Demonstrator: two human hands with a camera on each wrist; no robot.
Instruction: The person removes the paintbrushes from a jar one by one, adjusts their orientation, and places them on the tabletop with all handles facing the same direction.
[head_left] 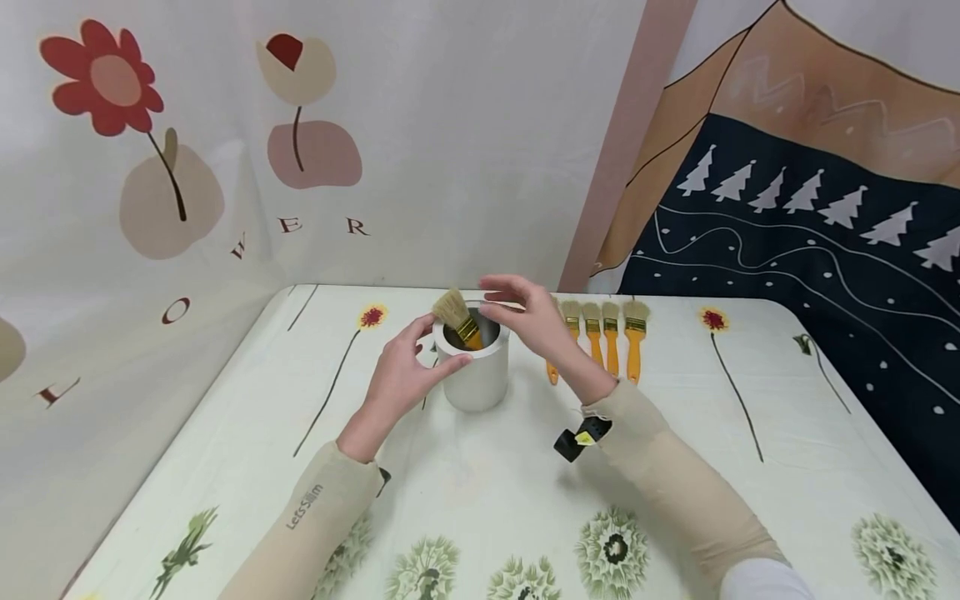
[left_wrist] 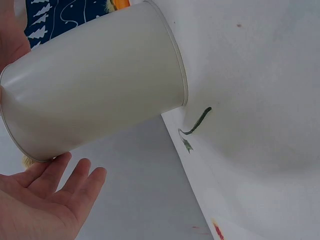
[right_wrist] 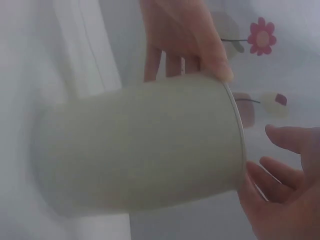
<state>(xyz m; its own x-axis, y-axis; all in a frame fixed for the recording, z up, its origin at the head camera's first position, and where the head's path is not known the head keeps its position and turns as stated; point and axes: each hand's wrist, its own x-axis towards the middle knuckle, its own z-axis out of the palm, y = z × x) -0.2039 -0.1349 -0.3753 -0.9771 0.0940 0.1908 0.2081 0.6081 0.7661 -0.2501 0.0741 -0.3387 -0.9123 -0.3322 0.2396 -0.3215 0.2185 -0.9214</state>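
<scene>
A plain white can (head_left: 477, 379) stands upright and open-topped on the table. A paintbrush (head_left: 457, 318) with pale bristles leans in it, bristles up over the left rim; most of its orange handle is hidden inside. My left hand (head_left: 401, 371) holds the can by the rim, thumb on the near side and fingers on the far left. In the left wrist view, some fingers (left_wrist: 87, 182) of that hand stand off the can wall. My right hand (head_left: 532, 317) is over the right rim, its fingers touching it and its thumb apart in the right wrist view.
Several orange-handled paintbrushes (head_left: 634, 337) lie in a row right of the can, partly behind my right forearm. The table (head_left: 480, 492) has a cloth printed with flowers. A flower-printed curtain (head_left: 450, 150) hangs behind, and a dark tree-patterned cloth (head_left: 787, 242) hangs at right.
</scene>
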